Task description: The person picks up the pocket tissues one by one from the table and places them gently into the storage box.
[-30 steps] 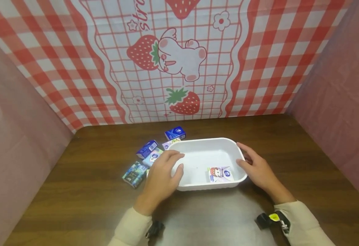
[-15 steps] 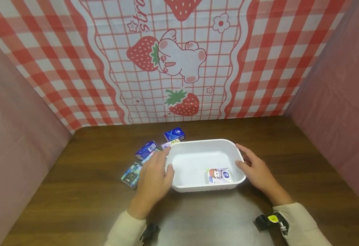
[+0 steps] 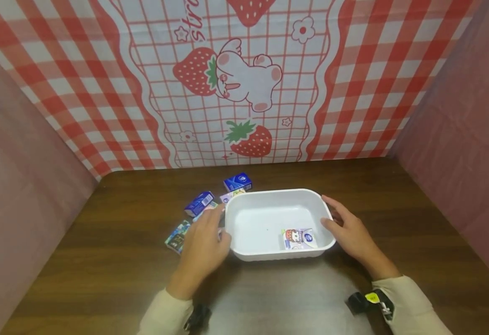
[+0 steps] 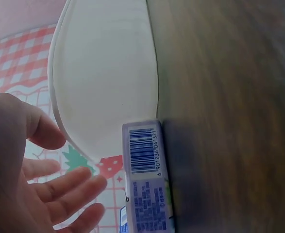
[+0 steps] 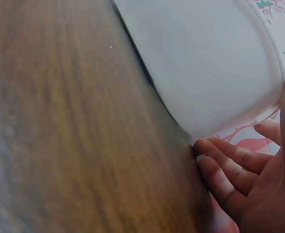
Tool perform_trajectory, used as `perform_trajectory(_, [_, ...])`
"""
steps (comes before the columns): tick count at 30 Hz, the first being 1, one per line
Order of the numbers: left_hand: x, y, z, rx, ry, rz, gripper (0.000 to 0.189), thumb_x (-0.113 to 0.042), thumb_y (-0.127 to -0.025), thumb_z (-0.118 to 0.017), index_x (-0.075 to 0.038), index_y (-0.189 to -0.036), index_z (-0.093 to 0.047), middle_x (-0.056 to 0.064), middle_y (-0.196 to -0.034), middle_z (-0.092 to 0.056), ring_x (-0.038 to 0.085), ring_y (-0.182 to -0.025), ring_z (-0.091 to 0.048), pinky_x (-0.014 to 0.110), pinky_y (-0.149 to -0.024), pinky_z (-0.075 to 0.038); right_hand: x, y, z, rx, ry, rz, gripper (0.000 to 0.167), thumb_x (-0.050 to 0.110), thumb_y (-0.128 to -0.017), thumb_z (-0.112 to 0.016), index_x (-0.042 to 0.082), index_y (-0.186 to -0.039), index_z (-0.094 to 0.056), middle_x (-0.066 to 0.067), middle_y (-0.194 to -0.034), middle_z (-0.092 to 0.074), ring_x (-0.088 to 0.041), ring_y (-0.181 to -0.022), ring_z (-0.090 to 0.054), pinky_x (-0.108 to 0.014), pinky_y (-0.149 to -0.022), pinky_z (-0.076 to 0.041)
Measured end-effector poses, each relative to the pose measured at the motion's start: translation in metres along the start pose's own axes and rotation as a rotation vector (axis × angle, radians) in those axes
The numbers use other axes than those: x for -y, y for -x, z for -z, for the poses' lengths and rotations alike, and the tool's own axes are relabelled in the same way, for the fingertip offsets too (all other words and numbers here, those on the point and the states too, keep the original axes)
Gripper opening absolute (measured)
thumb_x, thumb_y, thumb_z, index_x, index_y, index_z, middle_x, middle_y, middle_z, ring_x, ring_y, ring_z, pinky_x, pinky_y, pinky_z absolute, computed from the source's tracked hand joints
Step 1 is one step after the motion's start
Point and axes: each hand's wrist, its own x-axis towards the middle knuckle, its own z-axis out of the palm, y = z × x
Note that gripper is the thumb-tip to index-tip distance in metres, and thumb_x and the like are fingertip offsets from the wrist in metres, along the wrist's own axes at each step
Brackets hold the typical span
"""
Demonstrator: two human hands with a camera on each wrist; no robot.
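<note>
A white plastic tub (image 3: 253, 228) stands on the table with one tissue pack (image 3: 299, 238), printed with a cartoon, lying inside near its front right. My right hand (image 3: 349, 232) holds the tub's right end, thumb over the rim and fingers along the outer wall. Just off the left end, my left hand (image 3: 204, 242) has loosely bent fingers and holds nothing. In the left wrist view, a lavender tissue pack (image 4: 142, 170) with a barcode stands beside those fingers, close to the tub wall. The left hand partly hides the light blue pack (image 3: 204, 211) in the head view.
Two dark blue tissue packs (image 3: 238, 182) lie behind and left of the tub. A dark patterned pack (image 3: 178, 236) is left of my left hand. A red-and-white checked strawberry cloth (image 3: 248, 93) hangs at the table's back edge, with pink cloth (image 3: 458, 116) at the sides.
My left hand has drawn back leftward and off the tub's left rim, down beside the packs. The right hand has stayed at the tub's right end.
</note>
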Motion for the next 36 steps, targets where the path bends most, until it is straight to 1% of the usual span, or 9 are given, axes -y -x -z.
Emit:
perform_trajectory(8, [0.002,0.005,0.006,0.096,-0.015,0.040,0.068,-0.014,-0.083,-0.067,0.000,-0.146,-0.047,0.019,-0.130,-0.062,0.038,-0.111,-0.063,0.053,-0.094,-0.051,0.000,0.000,0.000,-0.002,0.008,-0.003,0.061,0.028,-0.101,-0.058,0.018,-0.157,-0.035,-0.028,-0.139,-0.052,-0.044,-0.118,-0.058,-0.054,-0.086,-0.056])
perform_trajectory(11, [0.005,0.007,0.005,0.134,-0.020,0.044,0.068,-0.013,-0.083,-0.068,-0.003,-0.147,-0.047,0.018,-0.130,-0.062,0.036,-0.111,-0.063,0.052,-0.092,-0.052,0.000,0.001,0.000,-0.001,0.009,-0.001,0.061,0.028,-0.101,-0.058,0.018,-0.157,-0.035,-0.027,-0.140,-0.052,-0.044,-0.118,-0.058,-0.053,-0.085,-0.056])
perform_trajectory(13, [0.007,0.009,0.005,0.144,-0.030,0.033,0.066,-0.013,-0.083,-0.069,-0.004,-0.145,-0.049,0.015,-0.125,-0.063,0.032,-0.105,-0.064,0.049,-0.087,-0.055,0.001,0.001,0.000,-0.001,0.006,0.000,0.061,0.028,-0.101,-0.058,0.018,-0.157,-0.035,-0.027,-0.139,-0.052,-0.044,-0.117,-0.058,-0.053,-0.085,-0.056])
perform_trajectory(16, [0.008,0.011,0.004,0.129,-0.042,-0.008,0.057,-0.013,-0.083,-0.069,-0.006,-0.139,-0.057,0.012,-0.113,-0.065,0.027,-0.092,-0.064,0.043,-0.076,-0.056,0.000,0.001,0.000,-0.001,0.002,0.001,0.061,0.028,-0.101,-0.058,0.018,-0.157,-0.035,-0.027,-0.139,-0.052,-0.043,-0.117,-0.058,-0.053,-0.085,-0.056])
perform_trajectory(19, [0.010,0.013,0.004,0.116,-0.044,-0.039,0.047,-0.014,-0.084,-0.070,-0.006,-0.130,-0.065,0.011,-0.107,-0.065,0.026,-0.087,-0.063,0.043,-0.073,-0.055,0.000,0.001,0.000,-0.003,0.005,0.003,0.061,0.027,-0.101,-0.058,0.018,-0.157,-0.035,-0.027,-0.139,-0.052,-0.043,-0.116,-0.058,-0.053,-0.086,-0.056])
perform_trajectory(23, [0.013,0.015,0.005,0.132,-0.045,-0.041,0.037,-0.017,-0.086,-0.070,-0.007,-0.122,-0.069,0.011,-0.109,-0.066,0.028,-0.094,-0.064,0.046,-0.080,-0.054,0.000,0.000,0.000,-0.005,0.013,0.000,0.061,0.028,-0.101,-0.058,0.018,-0.157,-0.035,-0.027,-0.139,-0.053,-0.043,-0.116,-0.058,-0.053,-0.086,-0.056])
perform_trajectory(26, [0.015,0.016,0.006,0.146,-0.050,-0.046,0.035,-0.018,-0.087,-0.070,-0.008,-0.121,-0.070,0.012,-0.111,-0.066,0.029,-0.098,-0.063,0.048,-0.084,-0.053,0.000,0.000,0.000,-0.007,0.014,-0.001,0.061,0.028,-0.101,-0.058,0.018,-0.157,-0.035,-0.027,-0.139,-0.053,-0.043,-0.117,-0.058,-0.053,-0.086,-0.056])
perform_trajectory(29, [0.018,0.018,0.007,0.137,-0.064,-0.065,0.034,-0.018,-0.087,-0.070,-0.008,-0.119,-0.071,0.012,-0.111,-0.066,0.029,-0.099,-0.063,0.048,-0.085,-0.052,0.000,0.000,0.000,-0.005,0.016,-0.006,0.061,0.028,-0.101,-0.058,0.019,-0.157,-0.035,-0.027,-0.139,-0.053,-0.043,-0.116,-0.058,-0.053,-0.086,-0.056])
perform_trajectory(36, [0.023,0.019,0.009,0.100,-0.123,-0.093,0.031,-0.018,-0.088,-0.070,-0.006,-0.115,-0.073,0.012,-0.103,-0.068,0.029,-0.092,-0.063,0.047,-0.077,-0.054,0.000,0.000,0.000,-0.007,0.019,-0.003,0.061,0.028,-0.101,-0.058,0.019,-0.157,-0.035,-0.027,-0.138,-0.053,-0.043,-0.116,-0.059,-0.053,-0.086,-0.056])
